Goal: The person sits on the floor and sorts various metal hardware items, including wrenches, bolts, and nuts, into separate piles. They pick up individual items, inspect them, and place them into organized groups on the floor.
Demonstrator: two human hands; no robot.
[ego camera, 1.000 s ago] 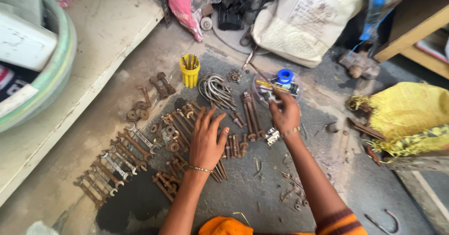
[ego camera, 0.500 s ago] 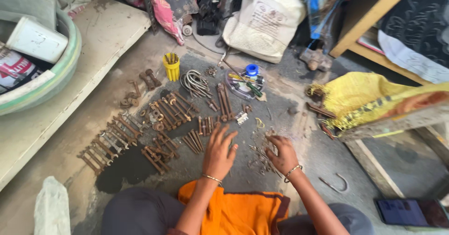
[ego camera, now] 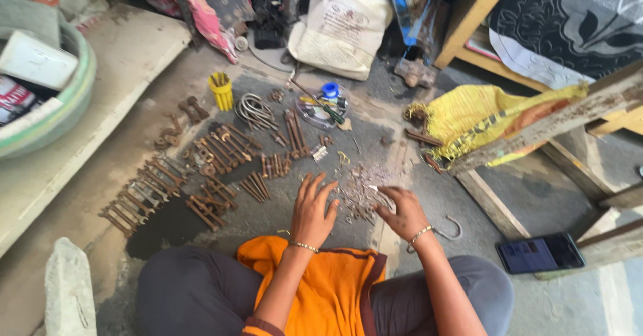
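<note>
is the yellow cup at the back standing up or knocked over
Upright. The yellow cup stands on its base on the floor behind the rows of rusty wrenches, mouth up, with thin items poking out of the top.

yellow cup (ego camera: 222,91) | wire coil (ego camera: 255,112) | phone (ego camera: 540,253) | yellow cloth (ego camera: 482,118)

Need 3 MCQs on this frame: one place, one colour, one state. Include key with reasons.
1. Where does the phone lie?
A. on the floor to the person's right
B. in the green tub
C. among the rusty spanners

2. What colour is the small cup holding tools?
A. blue
B. yellow
C. white

3. How is the left hand held?
A. in a fist
B. gripping a spanner
C. open, fingers spread

Key: 1 A, it lies flat beside the right knee. 2 B, it stands yellow above the spanner rows. 3 C, fingers are spread over the floor beside the pile of small parts, where the right hand works.
</note>
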